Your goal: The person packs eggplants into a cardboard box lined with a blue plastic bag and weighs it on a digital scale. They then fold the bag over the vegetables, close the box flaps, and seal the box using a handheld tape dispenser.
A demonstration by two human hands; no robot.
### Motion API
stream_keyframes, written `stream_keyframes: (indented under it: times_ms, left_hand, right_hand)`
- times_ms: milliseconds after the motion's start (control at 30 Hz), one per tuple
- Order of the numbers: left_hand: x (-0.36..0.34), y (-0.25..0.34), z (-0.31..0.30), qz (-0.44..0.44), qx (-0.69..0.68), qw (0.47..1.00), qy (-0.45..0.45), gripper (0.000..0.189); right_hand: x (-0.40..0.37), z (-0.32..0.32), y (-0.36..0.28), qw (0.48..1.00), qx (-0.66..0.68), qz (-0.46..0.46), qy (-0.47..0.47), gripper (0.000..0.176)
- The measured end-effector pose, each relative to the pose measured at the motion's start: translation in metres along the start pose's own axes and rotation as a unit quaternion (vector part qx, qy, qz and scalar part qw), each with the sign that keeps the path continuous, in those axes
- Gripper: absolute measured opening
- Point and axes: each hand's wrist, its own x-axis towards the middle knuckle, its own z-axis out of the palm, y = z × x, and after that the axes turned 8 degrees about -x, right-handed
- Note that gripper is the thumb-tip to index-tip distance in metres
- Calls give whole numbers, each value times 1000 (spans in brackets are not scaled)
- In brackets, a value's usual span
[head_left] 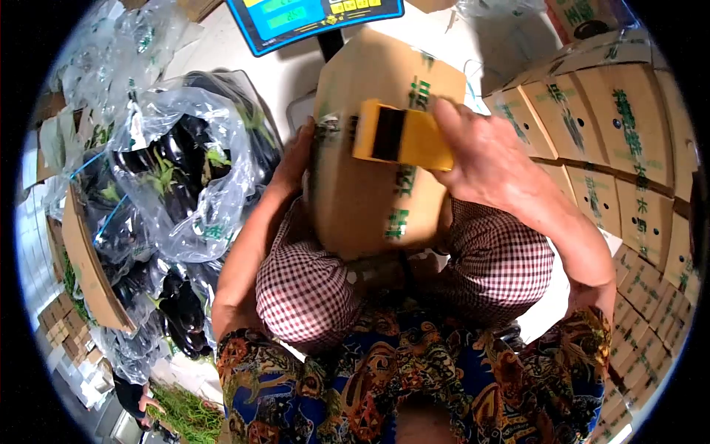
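Observation:
A cardboard carton [355, 211] with green printed characters stands tilted between my knees, its printed face toward me. Against its left side rests my left hand [294, 157], fingers along the edge, steadying it. My right hand [484, 152] is closed around a yellow tape dispenser [427, 140] with a black band, held over the carton's upper face and somewhat blurred. Shiny clear tape [327, 129] shows at the carton's left edge near my left fingers. The carton's far side and underside are hidden.
A digital scale display [296, 16] stands ahead. To the left, a clear plastic bag [229, 196] holds dark eggplants [188, 148], beside a cardboard flap [89, 259]. Printed cartons [636, 133] are stacked along the right. Another person [133, 399] and green vegetables [185, 414] appear lower left.

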Motion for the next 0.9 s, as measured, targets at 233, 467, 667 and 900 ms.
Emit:
stream_keyframes:
  times_ms: [233,467,667,900]
  left_hand:
    - [-45,79,24,146,156,977,15,39]
    - [-39,83,12,170,282,941,78,47]
    - [-43,86,22,188,362,898,164,62]
    - [-42,96,23,96,356,911,186,61]
  right_hand:
    - [62,29,-45,986,-140,-84,38,42]
    - [53,15,-42,992,-79,-95,28,50]
    - [-16,33,23,998,-59,2,1,44]
    - [-57,98,86,995,74,35,50,39]
